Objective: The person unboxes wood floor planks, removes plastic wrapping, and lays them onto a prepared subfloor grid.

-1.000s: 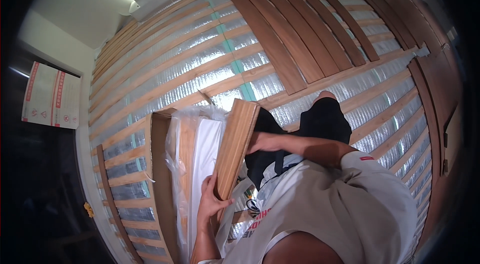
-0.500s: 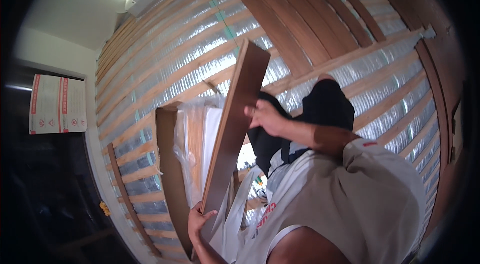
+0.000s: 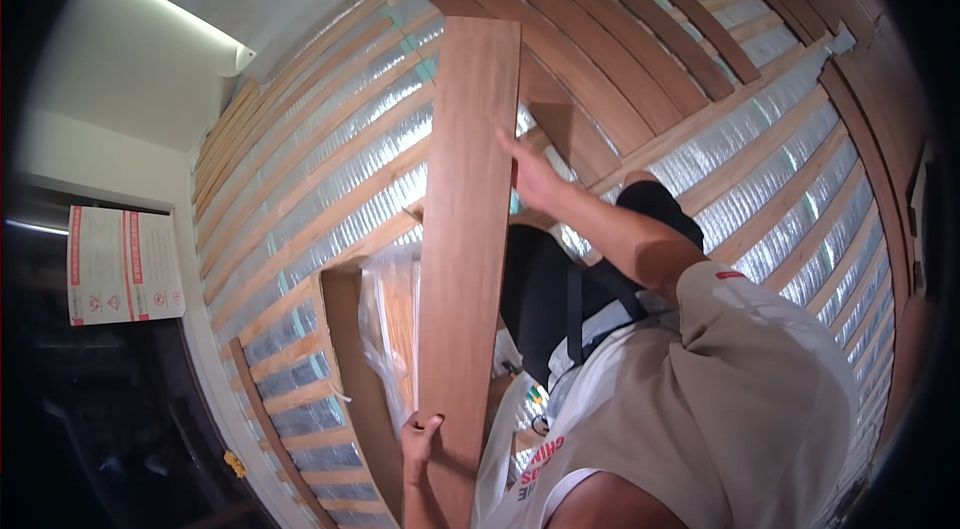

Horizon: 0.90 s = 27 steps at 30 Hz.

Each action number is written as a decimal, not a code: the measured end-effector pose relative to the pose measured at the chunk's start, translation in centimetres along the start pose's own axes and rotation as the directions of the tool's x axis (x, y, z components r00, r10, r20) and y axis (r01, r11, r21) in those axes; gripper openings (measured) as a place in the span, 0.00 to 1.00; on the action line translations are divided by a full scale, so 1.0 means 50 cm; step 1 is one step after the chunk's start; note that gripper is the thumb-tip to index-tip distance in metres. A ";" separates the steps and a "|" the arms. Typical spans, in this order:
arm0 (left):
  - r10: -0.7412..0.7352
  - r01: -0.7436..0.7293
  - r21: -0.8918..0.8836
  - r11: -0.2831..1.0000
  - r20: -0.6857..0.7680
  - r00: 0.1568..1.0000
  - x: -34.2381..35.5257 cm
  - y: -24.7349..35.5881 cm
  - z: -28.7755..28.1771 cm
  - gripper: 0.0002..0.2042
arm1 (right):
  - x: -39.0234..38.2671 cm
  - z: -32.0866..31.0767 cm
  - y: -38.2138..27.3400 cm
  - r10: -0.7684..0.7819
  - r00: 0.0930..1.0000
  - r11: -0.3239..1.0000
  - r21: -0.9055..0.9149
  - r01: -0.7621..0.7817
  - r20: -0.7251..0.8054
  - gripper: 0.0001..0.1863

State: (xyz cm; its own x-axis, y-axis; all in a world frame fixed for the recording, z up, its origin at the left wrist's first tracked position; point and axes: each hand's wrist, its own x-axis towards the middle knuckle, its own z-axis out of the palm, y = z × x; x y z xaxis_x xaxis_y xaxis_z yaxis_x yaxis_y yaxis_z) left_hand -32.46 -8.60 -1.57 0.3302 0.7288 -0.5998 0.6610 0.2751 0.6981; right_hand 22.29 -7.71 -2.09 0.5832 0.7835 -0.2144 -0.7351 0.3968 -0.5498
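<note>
Plank [image 3: 468,229] was held up lengthwise, partly hiding the open carton [image 3: 360,399] | left hand [image 3: 421,441] gripped its lower left edge, right hand [image 3: 537,176] its upper right | even two-handed support seemed best against twisting.

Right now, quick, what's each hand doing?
Left hand: closed on the plank, at its left edge near the lower end.
Right hand: holding the same plank's right edge, farther up.

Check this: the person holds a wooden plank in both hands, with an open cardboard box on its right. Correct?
Wrong side: in the head view, the cardboard box shows left of the wooden plank, which the left hand and right hand hold.
</note>
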 end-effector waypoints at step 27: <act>-0.158 0.106 -0.496 0.862 -0.063 0.985 0.112 0.461 0.280 0.22 | 0.299 0.046 0.020 0.403 0.910 0.907 0.096 -0.411 0.094 0.21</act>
State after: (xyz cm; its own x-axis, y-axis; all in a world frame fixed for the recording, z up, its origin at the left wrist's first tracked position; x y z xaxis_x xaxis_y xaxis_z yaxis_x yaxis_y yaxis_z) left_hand -5.93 -6.97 5.70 0.1784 0.7146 -0.6764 0.2704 0.6253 0.7320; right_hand 29.49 5.50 -4.00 0.2022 0.9181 -0.3409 -0.9392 0.0831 -0.3331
